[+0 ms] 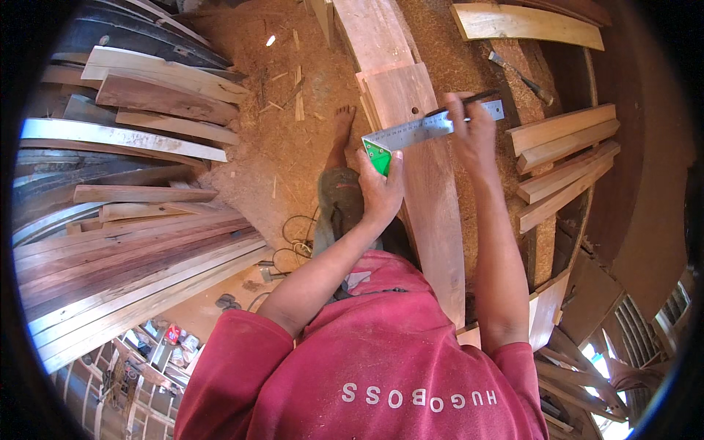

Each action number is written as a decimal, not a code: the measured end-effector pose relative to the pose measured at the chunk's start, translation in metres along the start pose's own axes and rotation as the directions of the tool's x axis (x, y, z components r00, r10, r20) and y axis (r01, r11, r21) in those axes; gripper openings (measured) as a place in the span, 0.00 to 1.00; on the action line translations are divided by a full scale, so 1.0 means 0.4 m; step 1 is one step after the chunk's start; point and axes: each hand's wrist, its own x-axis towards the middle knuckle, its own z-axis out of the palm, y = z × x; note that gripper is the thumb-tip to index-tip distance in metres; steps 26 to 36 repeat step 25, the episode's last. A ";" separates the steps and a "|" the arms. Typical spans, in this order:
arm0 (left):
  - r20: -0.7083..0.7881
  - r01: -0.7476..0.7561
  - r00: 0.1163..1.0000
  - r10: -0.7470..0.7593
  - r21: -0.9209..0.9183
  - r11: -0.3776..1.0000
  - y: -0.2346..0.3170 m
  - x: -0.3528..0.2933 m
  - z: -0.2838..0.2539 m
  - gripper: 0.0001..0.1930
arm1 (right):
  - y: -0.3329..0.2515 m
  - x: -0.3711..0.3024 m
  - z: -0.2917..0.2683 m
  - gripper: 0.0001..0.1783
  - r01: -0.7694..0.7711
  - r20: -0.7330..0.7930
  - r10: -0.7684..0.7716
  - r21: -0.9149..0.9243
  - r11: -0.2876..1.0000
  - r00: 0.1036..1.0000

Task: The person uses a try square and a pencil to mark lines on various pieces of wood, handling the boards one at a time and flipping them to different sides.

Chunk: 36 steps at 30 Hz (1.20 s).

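Observation:
My left hand [381, 189] grips the green handle of a try square [422, 133], held against the left edge of a long reddish wooden board [433, 213]. The steel blade lies across the board and reaches past its right edge. A dark, slim pencil [480, 97] is in my right hand [473, 136], whose fingers are closed over the blade's right part. The pencil slants down to the left along the blade's far edge, near a small dark hole [415, 111] in a shorter board piece [400, 86]. Whether its tip touches wood is hard to see.
Stacked planks [132, 264] fill the left side. Short wooden pieces [568, 158] rest on a frame at right, with a chisel-like tool [521, 77] beyond them. Sawdust and offcuts cover the floor [271, 139]. A cord [297, 235] coils by my bare foot's leg.

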 end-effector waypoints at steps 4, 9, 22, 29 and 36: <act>-0.012 -0.023 1.000 0.023 0.003 1.000 -0.013 0.002 -0.005 0.23 | 0.005 0.027 -0.077 0.19 -0.021 -0.170 0.012 -0.055 0.998 0.985; -0.013 0.069 0.998 -0.069 0.041 0.997 -0.007 0.001 -0.004 0.23 | -0.024 0.006 -0.085 0.17 -0.010 -0.231 -0.001 -0.045 0.999 0.973; -0.077 -0.134 0.988 0.135 0.022 0.991 0.005 0.081 0.001 0.24 | -0.053 -0.023 -0.079 0.16 0.004 -0.220 0.007 0.051 0.999 0.975; -0.020 -0.013 1.000 0.014 0.054 0.998 0.004 0.087 -0.008 0.27 | -0.042 -0.023 -0.073 0.16 0.049 -0.231 -0.028 0.088 0.995 0.972; -0.020 -0.013 1.000 0.014 0.054 0.998 0.004 0.087 -0.008 0.27 | -0.042 -0.023 -0.073 0.16 0.049 -0.231 -0.028 0.088 0.995 0.972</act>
